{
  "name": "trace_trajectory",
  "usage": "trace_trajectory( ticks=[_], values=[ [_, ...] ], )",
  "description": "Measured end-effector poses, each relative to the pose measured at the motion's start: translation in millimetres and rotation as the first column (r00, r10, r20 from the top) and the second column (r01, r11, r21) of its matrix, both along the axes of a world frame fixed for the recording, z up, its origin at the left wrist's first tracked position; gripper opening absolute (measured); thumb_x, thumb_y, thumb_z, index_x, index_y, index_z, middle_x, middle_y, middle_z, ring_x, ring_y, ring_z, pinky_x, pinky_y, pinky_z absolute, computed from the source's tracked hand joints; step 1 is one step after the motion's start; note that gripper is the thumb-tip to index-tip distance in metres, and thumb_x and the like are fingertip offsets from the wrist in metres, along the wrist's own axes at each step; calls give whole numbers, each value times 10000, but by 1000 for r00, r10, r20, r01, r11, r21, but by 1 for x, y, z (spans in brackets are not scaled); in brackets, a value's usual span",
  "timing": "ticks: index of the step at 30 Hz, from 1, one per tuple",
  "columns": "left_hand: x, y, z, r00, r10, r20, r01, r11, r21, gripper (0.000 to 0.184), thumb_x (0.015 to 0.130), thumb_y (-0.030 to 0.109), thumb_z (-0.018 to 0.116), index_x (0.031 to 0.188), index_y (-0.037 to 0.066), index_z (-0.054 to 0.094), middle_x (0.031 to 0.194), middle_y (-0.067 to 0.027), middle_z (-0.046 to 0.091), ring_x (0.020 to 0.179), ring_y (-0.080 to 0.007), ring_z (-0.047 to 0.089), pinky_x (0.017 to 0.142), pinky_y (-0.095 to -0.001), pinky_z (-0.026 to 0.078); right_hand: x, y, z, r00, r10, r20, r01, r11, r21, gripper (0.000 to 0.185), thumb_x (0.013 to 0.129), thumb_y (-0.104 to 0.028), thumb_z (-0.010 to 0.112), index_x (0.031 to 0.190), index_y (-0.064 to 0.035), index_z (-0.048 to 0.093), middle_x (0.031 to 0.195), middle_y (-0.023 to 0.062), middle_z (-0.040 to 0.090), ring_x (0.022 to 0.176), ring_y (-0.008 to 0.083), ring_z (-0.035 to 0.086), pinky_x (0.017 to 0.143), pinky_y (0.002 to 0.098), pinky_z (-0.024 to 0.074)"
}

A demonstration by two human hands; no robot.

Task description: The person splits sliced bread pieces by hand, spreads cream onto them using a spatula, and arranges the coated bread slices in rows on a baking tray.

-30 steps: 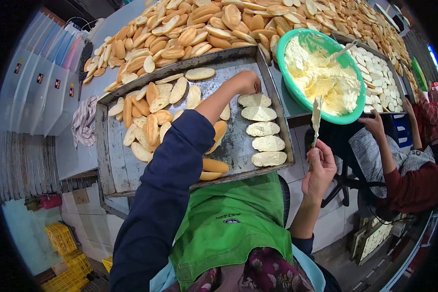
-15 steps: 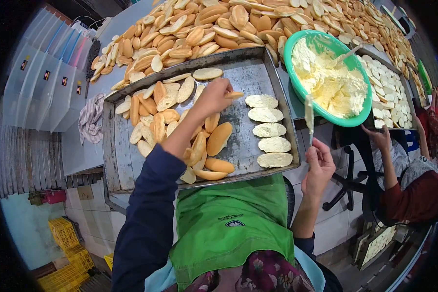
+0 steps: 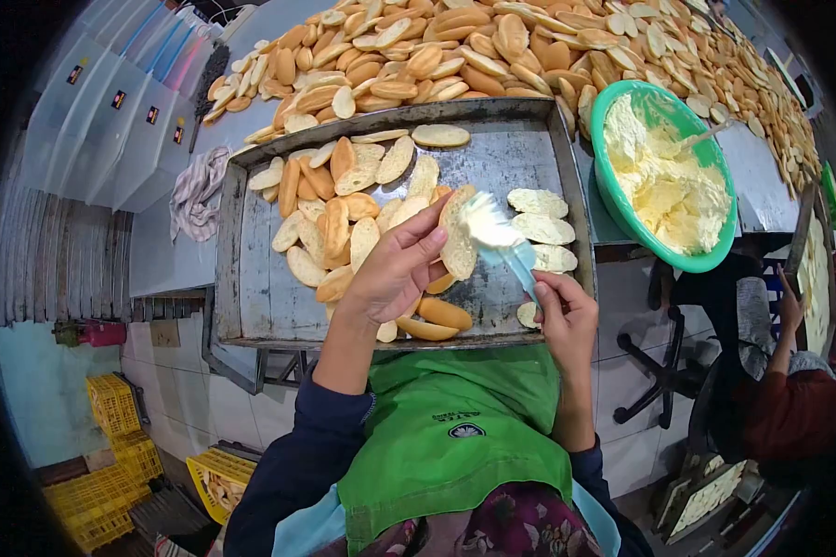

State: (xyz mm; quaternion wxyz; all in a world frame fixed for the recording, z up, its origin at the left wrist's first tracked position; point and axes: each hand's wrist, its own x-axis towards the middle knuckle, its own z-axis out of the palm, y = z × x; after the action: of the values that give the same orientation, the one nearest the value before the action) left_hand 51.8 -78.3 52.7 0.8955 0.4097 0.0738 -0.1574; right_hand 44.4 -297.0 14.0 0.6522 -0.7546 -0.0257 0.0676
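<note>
My left hand (image 3: 395,265) holds a bread slice (image 3: 458,237) upright above the metal tray (image 3: 228,306), cut face toward the right. In my right hand (image 3: 567,314) is a spreader (image 3: 520,260) with a light blue part, a lump of pale cream at its tip close to the slice. Cream-coated slices (image 3: 541,229) lie in a column along the tray's right side, partly hidden by the spreader and my right hand. Uncoated bread pieces (image 3: 337,227) lie heaped in the tray's left and middle. Right of the tray, a green bowl (image 3: 604,176) holds pale yellow cream (image 3: 664,186) and a utensil.
A large bread pile (image 3: 418,60) covers the table behind the tray. A crumpled cloth (image 3: 195,195) lies to the left, near clear plastic bins (image 3: 111,121). At the right a co-worker (image 3: 790,408) holds another filled tray (image 3: 816,278). Yellow crates (image 3: 116,406) stand at lower left.
My left hand has turned the slice upright, and my right hand has brought the spreader from beside the bowl to it. The view has shifted. The co-worker's tray has moved away from the table, toward the right.
</note>
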Motion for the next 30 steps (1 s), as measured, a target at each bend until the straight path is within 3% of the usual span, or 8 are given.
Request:
trace_trajectory(
  ticks=[3,10,12,15,19,25,27,30],
  values=[
    [-7,-1,-5,999,-29,17,29,1000,-2,540,872,117,514,1343,61,257,1217,-41,462,1055,-148,507,864,-313,467,0,7,-5,981,-53,188,14,979,202,152,801,2,573,946,22,616,818,46,559,636,80,505,547,193,410],
    [-13,3,-24,999,-33,-3,32,988,-150,675,776,157,643,1320,78,251,1184,-55,481,1024,-171,532,798,-324,520,0,18,-20,948,4,319,-87,966,245,183,733,47,619,912,10,629,878,64,573,780,139,549,658,228,442],
    [-13,6,-27,997,47,66,-36,987,-159,712,743,150,674,1318,80,259,1193,-76,483,1006,-172,541,802,-305,522,4,6,-14,928,52,369,-42,999,-35,190,702,64,627,878,-7,646,850,72,585,806,152,560,681,246,447],
    [-7,10,-19,993,76,88,-61,985,-162,729,724,136,689,1316,86,267,1205,-102,482,1012,-180,541,808,-300,520,10,-10,-10,923,-37,383,116,976,-187,184,693,62,628,855,-20,657,826,72,590,787,150,563,673,254,449],
    [-3,11,-24,981,58,187,-51,998,-43,722,726,126,682,1319,87,272,1208,-125,485,1043,-195,533,823,-297,507,4,-5,2,977,-39,209,32,999,37,203,683,61,623,868,-17,654,831,85,592,758,175,570,660,248,444],
    [-4,26,-17,960,222,168,-215,975,-60,742,725,180,684,1325,108,255,1209,-118,489,1035,-173,538,811,-283,505,6,-17,-2,943,174,286,-92,956,-279,196,661,69,649,835,-19,663,809,61,592,769,147,565,650,245,446],
    [-5,20,-11,971,199,135,-200,980,-8,762,697,209,709,1308,114,264,1191,-112,497,1025,-165,539,790,-279,515,4,-11,-3,964,-14,265,7,1000,29,232,639,93,647,837,-27,665,785,64,589,759,175,562,648,249,447],
    [-4,1,-21,992,-37,123,35,999,24,904,593,241,790,1320,97,271,1157,-67,501,970,-171,558,783,-262,502,6,15,-2,925,-75,372,57,997,59,248,632,101,649,837,-38,667,779,60,585,742,195,550,634,256,440]
  ],
)
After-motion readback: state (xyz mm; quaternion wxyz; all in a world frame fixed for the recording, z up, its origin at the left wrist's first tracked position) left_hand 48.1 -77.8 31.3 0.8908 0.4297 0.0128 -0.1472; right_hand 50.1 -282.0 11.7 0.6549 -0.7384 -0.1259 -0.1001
